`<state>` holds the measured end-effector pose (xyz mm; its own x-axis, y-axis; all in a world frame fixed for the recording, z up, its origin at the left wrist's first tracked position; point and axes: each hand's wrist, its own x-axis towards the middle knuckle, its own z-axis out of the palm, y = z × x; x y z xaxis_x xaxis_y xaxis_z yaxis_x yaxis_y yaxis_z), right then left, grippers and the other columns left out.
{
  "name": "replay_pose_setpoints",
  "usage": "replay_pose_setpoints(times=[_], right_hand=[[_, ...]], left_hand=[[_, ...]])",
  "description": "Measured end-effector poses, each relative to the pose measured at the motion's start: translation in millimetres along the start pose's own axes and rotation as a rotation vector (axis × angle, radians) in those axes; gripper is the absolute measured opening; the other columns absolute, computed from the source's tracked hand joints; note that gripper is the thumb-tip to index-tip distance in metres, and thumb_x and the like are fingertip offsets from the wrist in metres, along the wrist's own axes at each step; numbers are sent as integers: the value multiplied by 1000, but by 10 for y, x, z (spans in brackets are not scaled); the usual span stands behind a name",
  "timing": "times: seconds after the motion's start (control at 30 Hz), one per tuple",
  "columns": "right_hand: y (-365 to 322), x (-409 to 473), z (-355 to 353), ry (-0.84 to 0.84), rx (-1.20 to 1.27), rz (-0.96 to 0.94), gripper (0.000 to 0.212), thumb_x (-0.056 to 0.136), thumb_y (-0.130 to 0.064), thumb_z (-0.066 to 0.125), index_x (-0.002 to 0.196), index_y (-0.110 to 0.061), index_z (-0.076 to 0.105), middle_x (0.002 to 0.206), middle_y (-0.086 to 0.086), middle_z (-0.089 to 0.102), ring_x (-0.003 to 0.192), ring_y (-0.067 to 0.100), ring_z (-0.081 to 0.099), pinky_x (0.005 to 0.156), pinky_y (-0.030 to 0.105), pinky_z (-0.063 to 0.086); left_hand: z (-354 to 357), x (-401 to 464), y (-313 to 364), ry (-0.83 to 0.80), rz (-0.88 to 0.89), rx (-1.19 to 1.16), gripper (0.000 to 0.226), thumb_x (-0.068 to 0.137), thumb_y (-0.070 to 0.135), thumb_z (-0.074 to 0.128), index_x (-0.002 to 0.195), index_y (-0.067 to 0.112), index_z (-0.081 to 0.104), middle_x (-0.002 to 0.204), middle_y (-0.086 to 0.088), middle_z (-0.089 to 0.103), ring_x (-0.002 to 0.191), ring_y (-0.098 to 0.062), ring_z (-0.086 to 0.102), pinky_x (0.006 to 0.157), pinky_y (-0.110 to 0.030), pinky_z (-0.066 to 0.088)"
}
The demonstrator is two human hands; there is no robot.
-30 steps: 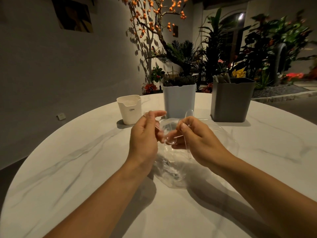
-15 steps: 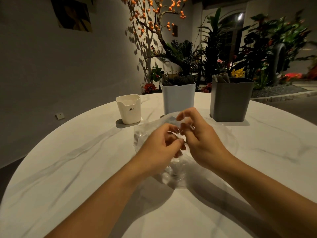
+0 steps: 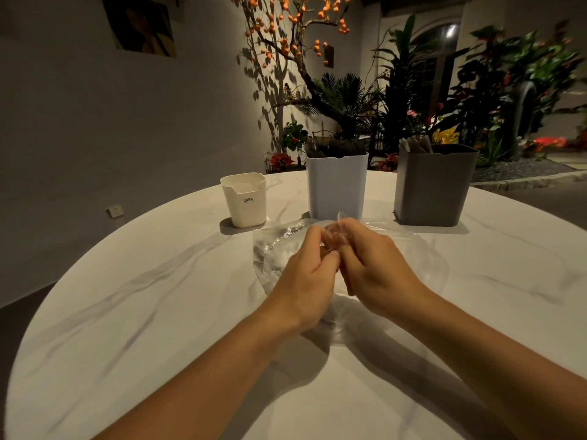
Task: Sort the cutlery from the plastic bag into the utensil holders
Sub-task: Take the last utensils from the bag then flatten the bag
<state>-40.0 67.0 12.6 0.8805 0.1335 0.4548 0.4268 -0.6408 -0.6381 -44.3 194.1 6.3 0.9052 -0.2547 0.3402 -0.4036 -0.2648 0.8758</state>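
A crumpled clear plastic bag (image 3: 276,252) lies on the white marble table (image 3: 158,312), under both my hands. My right hand (image 3: 374,268) grips clear plastic cutlery; a spoon bowl (image 3: 341,216) sticks up above its fingers. My left hand (image 3: 308,274) is curled against it, its fingertips pinching the same clear cutlery where the hands meet. What lies between the fingers is mostly hidden. Behind the bag stand three holders: a small cream one (image 3: 244,201), a pale blue one (image 3: 336,185) with dark cutlery, and a grey one (image 3: 435,185) with wrapped pieces.
The round table's edge curves away at left and right. A grey wall stands on the left, and plants with an orange-fruited tree (image 3: 286,42) stand behind the holders.
My left hand, apart and open a second ago, has come across to meet my right hand. Both hands now sit together a little further forward over the bag.
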Motion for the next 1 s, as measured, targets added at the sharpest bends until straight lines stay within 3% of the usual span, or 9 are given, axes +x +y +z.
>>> replay_pose_setpoints(times=[0.2,0.33,0.43,0.53,0.63,0.73,0.8,0.9,1.0], right_hand=[[5,-43,-30,-134,158,-1,31,105,-32,37,122,-18,57,75,-2,62,57,11,63,55,22,54],[-13,-71,-31,-146,174,-31,39,103,-39,33,127,-19,55,91,1,69,72,16,69,65,27,60],[-27,-67,-18,0,-11,-75,41,102,-46,28,129,-25,50,112,-4,67,91,14,67,82,35,60],[-106,-38,-59,128,-115,-37,46,98,-60,18,112,-29,49,102,-8,66,85,13,64,81,34,58],[-167,-60,-52,69,-18,44,67,90,-73,7,113,-33,56,107,-12,65,93,10,62,91,33,53],[-133,-56,13,25,24,39,32,104,-50,27,111,-30,51,102,-11,63,90,10,61,86,32,56],[-127,-27,41,13,90,65,11,105,-36,39,104,-30,47,93,-14,59,84,9,60,76,21,54],[-147,-10,63,25,214,105,10,101,-35,47,93,-31,46,86,-14,59,75,6,62,63,14,52],[-130,-15,65,29,135,129,17,100,-39,49,85,-32,46,83,-11,59,73,10,61,65,15,51]], left_hand=[[21,19,-18,122,44,-19,24,108,34,38,97,29,58,79,15,61,73,0,56,72,-23,51],[35,10,14,231,68,97,27,108,31,35,92,34,57,77,14,60,72,5,61,64,-12,49],[17,43,35,369,49,86,28,108,32,34,97,28,60,86,16,65,81,-1,67,66,-7,50],[-5,49,42,414,29,8,29,108,30,34,107,22,62,86,18,65,77,8,67,63,-5,49],[-8,47,40,403,-3,-47,27,108,28,35,107,21,61,81,16,63,66,8,66,55,-7,49],[-8,52,44,416,-16,-52,25,108,31,37,92,31,56,74,14,58,62,5,62,52,-6,46],[-9,59,32,430,-29,-50,28,107,34,37,87,31,55,74,13,58,64,4,60,53,-4,45],[-10,58,43,423,-39,-53,30,107,39,36,87,30,57,76,14,62,70,0,66,56,-8,50],[-23,58,60,401,-20,-110,30,106,39,34,87,31,56,67,18,63,62,2,65,51,-8,47]])
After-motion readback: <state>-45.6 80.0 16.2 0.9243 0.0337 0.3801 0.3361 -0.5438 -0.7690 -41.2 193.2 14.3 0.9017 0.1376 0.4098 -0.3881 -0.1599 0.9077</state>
